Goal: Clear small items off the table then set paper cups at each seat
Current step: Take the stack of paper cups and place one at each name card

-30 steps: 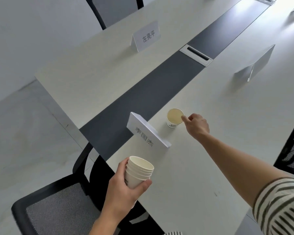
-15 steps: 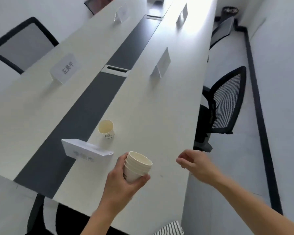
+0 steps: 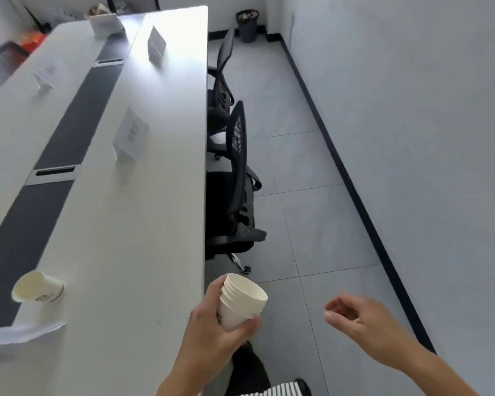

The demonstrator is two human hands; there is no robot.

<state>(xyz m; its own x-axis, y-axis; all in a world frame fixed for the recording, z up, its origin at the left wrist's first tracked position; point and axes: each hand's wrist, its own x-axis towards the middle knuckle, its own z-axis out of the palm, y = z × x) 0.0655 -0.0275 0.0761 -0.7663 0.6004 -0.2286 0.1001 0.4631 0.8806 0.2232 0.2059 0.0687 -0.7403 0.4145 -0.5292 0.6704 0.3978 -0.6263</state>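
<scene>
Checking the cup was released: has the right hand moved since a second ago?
Yes. The right hand has drawn back from the single cup, past the edge of the table, and is over the floor.

White table [image 3: 143, 224], paper cup [image 3: 36, 287], name cards [image 3: 130, 135]

The left grip [image 3: 209, 335] wraps the cup stack [image 3: 243, 301] low down, thumb [image 3: 213, 292] up along one side and fingers [image 3: 250, 327] curled round the other, with the stack tilted rightward. Its bare forearm [image 3: 177, 378] rises from the bottom edge. The right grip [image 3: 366, 324] hangs in the air apart from the left, holding nothing, its fingers [image 3: 337, 307] loosely curled and pointing left. Its bare forearm [image 3: 435, 372] runs in from the lower right corner.
</scene>
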